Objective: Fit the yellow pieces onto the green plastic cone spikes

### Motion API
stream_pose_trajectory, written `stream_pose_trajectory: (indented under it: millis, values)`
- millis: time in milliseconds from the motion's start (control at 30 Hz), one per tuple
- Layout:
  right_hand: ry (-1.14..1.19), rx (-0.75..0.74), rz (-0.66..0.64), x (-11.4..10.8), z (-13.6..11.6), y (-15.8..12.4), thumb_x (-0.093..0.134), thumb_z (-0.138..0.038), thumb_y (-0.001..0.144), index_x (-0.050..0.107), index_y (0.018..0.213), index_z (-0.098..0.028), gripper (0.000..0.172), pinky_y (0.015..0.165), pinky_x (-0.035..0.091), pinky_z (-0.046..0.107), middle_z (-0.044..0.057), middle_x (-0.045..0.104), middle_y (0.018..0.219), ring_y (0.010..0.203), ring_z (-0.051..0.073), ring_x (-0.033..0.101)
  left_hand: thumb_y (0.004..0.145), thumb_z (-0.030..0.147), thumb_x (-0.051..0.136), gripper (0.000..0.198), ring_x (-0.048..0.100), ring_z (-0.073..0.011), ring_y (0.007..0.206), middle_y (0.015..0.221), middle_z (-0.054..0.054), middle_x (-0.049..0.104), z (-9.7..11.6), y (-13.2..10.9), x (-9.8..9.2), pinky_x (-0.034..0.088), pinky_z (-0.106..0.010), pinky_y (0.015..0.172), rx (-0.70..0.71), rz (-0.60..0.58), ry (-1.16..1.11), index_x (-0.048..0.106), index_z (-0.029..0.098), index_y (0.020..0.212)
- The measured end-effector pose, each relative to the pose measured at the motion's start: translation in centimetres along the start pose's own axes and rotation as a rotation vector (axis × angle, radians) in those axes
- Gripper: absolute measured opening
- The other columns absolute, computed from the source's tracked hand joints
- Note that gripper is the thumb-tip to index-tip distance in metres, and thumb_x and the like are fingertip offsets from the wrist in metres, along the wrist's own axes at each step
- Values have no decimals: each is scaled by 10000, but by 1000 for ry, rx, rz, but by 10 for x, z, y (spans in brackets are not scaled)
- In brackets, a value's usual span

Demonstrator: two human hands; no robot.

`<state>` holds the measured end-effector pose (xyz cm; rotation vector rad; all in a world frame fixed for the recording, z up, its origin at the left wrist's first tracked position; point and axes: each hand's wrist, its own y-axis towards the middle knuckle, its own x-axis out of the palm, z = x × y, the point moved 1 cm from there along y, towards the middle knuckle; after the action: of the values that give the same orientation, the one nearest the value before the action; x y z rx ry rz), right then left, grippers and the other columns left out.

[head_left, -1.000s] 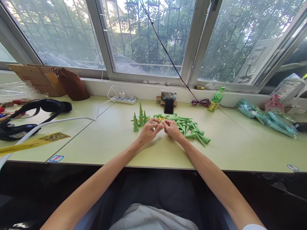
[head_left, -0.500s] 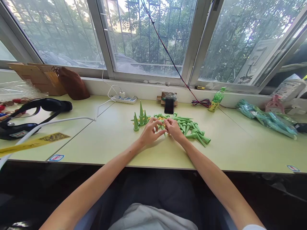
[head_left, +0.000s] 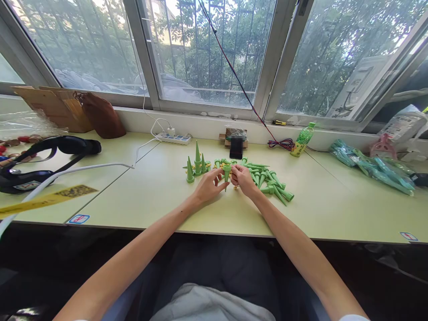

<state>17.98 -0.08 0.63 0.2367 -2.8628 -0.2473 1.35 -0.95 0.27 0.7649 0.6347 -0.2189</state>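
My left hand (head_left: 207,185) grips a green plastic spike (head_left: 226,174) between thumb and fingers. The spike is upright, its wide end up and its point down. Close beside its wide end, my right hand (head_left: 243,179) is closed in a pinch; whatever is between its fingers is too small or hidden to make out. Several green spikes lie in a loose pile (head_left: 267,178) behind and right of my right hand. A few more green spikes (head_left: 197,160) stand point up left of my hands. Small yellow pieces (head_left: 218,165) lie behind my hands, partly covered.
Behind the pile a black phone (head_left: 236,148) leans on a small box. A power strip (head_left: 174,138), a green bottle (head_left: 302,139) and coiled wire (head_left: 281,143) stand along the back. Black headgear (head_left: 63,147) and a white cable (head_left: 96,167) lie left; plastic bags (head_left: 371,165) lie right.
The green spike in my left hand has gone from tilted and mostly hidden to upright, wide end up. My left fingers have closed in on it. My right hand has barely moved.
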Motion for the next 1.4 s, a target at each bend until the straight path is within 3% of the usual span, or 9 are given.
stream_pose_trajectory:
  millis: [200,367,633,833,1133,1400]
  values:
    - [-6,32,-72,2,0,-1,767,-553,749,448,687,-205,477,395,181,203,-125,248,487,403,29,211,872,224,620,41,541,-77,602,852,-5,569,-9,0,2,469,-224,589,55,20,-18,633,185,868]
    - [-12,38,-100,2,1,0,774,-568,738,452,684,-204,488,391,171,204,-129,229,498,402,27,199,846,185,629,127,480,-81,577,852,-7,545,-8,1,1,449,-239,595,45,112,85,682,199,961]
    - [-31,52,-112,1,2,1,764,-567,746,447,694,-209,481,388,162,204,-135,207,495,388,29,208,809,225,644,294,527,-124,528,602,58,592,3,1,-3,429,-255,606,-243,144,59,626,199,1101]
    - [-72,31,-121,0,3,1,770,-584,734,455,687,-209,492,386,189,208,-128,235,501,397,30,205,804,222,632,281,539,-85,442,821,-10,716,9,1,-5,452,-236,520,-303,175,-98,606,193,1082]
    - [-72,21,-85,-1,-1,2,766,-574,717,506,741,-201,455,399,186,219,-129,252,509,415,34,181,884,481,638,405,567,-52,416,1133,-107,691,7,2,-4,426,-192,371,-323,108,-395,538,196,1154]
    - [-104,64,-106,-3,0,0,763,-555,725,462,678,-214,457,395,196,219,-125,236,489,405,38,188,849,409,699,467,590,-46,449,1258,-125,647,5,2,-5,424,-183,371,-267,78,-430,470,228,1212]
